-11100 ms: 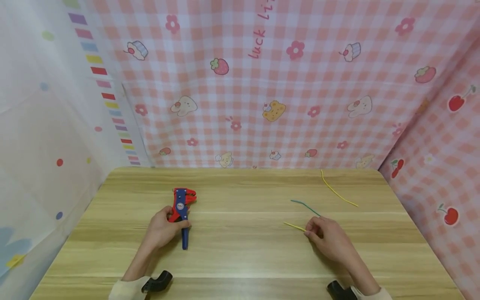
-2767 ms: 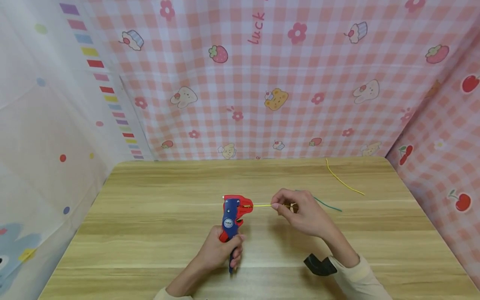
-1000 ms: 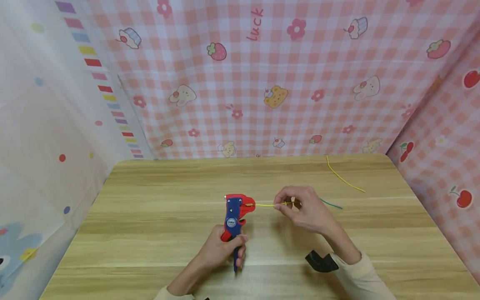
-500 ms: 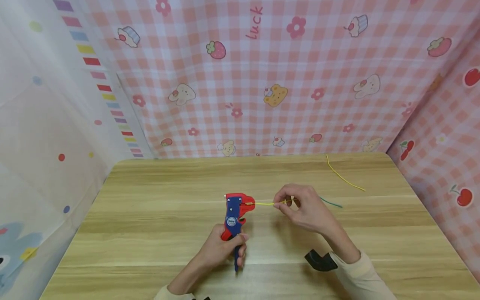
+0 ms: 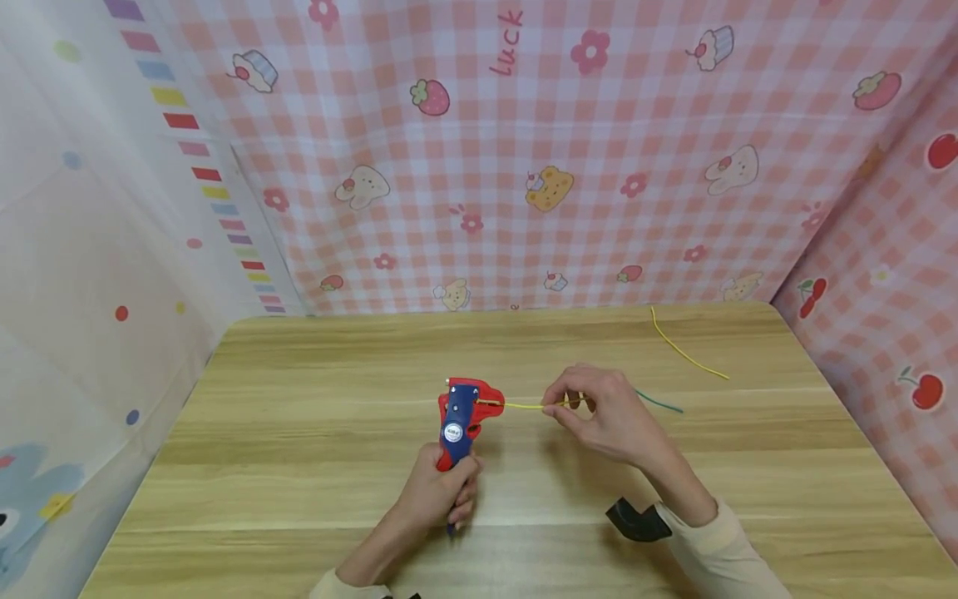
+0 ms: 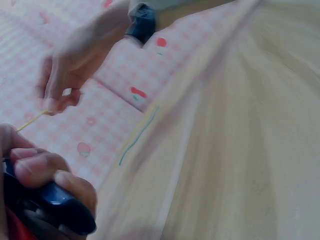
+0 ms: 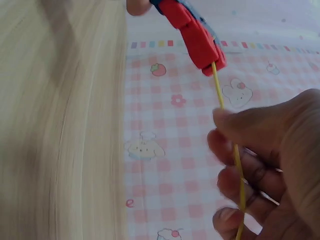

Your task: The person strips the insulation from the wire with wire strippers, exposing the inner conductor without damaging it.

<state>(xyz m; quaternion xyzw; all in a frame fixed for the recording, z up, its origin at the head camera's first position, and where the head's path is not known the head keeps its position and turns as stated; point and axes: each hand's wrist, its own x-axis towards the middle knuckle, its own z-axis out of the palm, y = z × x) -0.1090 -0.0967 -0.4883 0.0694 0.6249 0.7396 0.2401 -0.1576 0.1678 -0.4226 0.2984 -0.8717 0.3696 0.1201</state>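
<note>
My left hand (image 5: pixel 441 491) grips the handles of a blue and red wire stripper (image 5: pixel 458 416) above the middle of the table. Its red nose (image 7: pixel 200 47) points right, with one end of a yellow wire (image 5: pixel 522 406) between its jaws. Between thumb and fingertips, my right hand (image 5: pixel 599 412) pinches that wire a short way from the nose. The wire's tail runs across the curled fingers in the right wrist view. In the left wrist view only the handle end (image 6: pixel 65 205) of the tool shows, with the fingers wrapped round it.
On the table (image 5: pixel 299 399), a green wire (image 5: pixel 659 401) lies behind my right hand, partly hidden by it. A second yellow wire (image 5: pixel 688 348) lies near the back right. Patterned cloth (image 5: pixel 479 166) hangs behind and at both sides of the table.
Since half a second ago the left hand has squeezed the handles closer together, and the stripper has shifted slightly left. Earlier, the tool and yellow wire were apart; both hands have since brought them together.
</note>
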